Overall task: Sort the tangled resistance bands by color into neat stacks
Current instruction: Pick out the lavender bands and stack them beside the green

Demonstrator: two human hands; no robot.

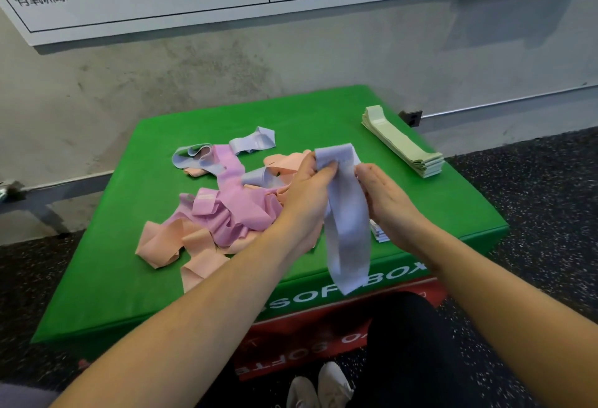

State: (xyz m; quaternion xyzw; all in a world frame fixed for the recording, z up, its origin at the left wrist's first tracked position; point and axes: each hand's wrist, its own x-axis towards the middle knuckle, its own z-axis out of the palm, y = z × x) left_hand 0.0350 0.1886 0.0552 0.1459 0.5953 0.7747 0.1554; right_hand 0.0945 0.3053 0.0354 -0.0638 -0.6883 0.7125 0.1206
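Two hands (pixel 310 194), one green stack (pixel 404 142), tangled bands (pixel 226 207).

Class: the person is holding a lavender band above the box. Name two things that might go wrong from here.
1. The lavender band hangs past the green box's front edge; a loosened left hand grip might drop it on the floor.
2. Other lavender bands lie tangled with pink bands; pulling may drag those along.
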